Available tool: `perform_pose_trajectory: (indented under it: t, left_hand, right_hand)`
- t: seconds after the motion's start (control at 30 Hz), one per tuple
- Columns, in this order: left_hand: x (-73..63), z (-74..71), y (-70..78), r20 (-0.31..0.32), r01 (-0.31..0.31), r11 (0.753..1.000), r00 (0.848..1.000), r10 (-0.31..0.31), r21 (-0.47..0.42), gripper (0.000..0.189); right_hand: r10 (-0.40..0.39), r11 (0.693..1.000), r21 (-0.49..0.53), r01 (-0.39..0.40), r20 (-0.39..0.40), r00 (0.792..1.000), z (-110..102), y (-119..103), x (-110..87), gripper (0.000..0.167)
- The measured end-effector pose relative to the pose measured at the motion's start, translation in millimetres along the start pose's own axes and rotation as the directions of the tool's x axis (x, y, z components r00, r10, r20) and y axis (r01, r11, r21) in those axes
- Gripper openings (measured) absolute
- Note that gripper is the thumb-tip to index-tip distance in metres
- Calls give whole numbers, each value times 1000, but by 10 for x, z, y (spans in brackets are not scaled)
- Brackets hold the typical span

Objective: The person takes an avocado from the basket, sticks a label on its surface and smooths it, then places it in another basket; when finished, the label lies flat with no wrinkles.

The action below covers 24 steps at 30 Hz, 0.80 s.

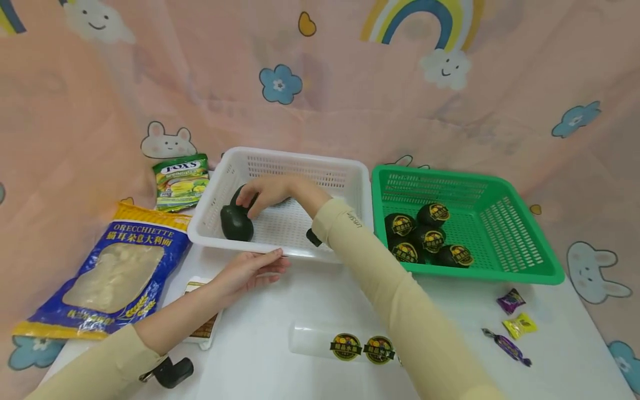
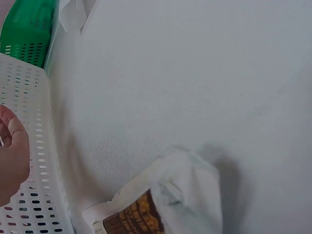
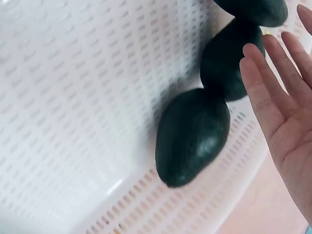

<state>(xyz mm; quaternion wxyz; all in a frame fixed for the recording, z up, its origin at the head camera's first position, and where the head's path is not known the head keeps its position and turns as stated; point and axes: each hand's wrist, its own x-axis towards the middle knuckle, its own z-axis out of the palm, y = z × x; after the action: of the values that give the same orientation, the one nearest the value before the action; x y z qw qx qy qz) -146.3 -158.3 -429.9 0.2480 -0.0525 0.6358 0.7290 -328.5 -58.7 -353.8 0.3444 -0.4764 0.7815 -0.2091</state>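
Inside the white basket point(image 1: 295, 157), my right hand point(image 1: 270, 191) reaches down over dark green avocados, its fingertips at one point(image 3: 226, 63). In the right wrist view its fingers look extended rather than wrapped round the fruit. A nearer avocado point(image 1: 237, 224) lies by the basket's left front, and another point(image 3: 258, 9) shows at the top of the right wrist view. My left hand point(image 1: 247, 273) is at the basket's front rim, thumb along the edge and fingers loosely bent below it. To the right, a green basket point(image 1: 500, 180) holds several avocados point(image 1: 431, 240) with round black-and-gold stickers.
A translucent strip point(image 1: 310, 340) with two round stickers lies in front. Left are an orecchiette bag point(image 1: 112, 272), a green candy bag point(image 1: 181, 183) and a white-and-brown packet point(image 1: 204, 331), partly behind my left forearm. Three wrapped candies point(image 1: 520, 325) lie front right; patterned cloth hangs behind.
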Motion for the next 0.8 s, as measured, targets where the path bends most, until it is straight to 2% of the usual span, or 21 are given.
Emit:
perform_pose_trajectory:
  t: [0.23, 0.33, 0.43, 0.57, 0.67, 0.8]
  left_hand:
    - [0, 4, -1, 7, 0, 1000, 1000, 0, 6, 32]
    - [-1, 2, 2, 13, -6, 1000, 1000, 6, 4, 34]
    - [-12, 3, 7, 17, -12, 1000, 1000, 12, -2, 40]
    - [-14, 1, 8, 21, -21, 1000, 1000, 22, -4, 42]
    - [-10, -1, 4, 20, -26, 1000, 999, 26, 0, 39]
    - [0, -3, -3, 7, -28, 999, 1000, 28, 17, 37]
  right_hand:
    - [53, 998, 18, -54, 27, 998, 191, 25, 165, 69]
    - [58, 997, 49, -60, 47, 997, 266, 39, 181, 71]
    - [61, 990, 127, -69, 67, 996, 332, 58, 190, 69]
    - [60, 981, 180, -69, 56, 997, 379, 66, 198, 68]
    - [59, 987, 148, -67, 54, 997, 382, 53, 189, 69]
    - [96, 993, 58, -100, 67, 993, 319, 48, 103, 80]
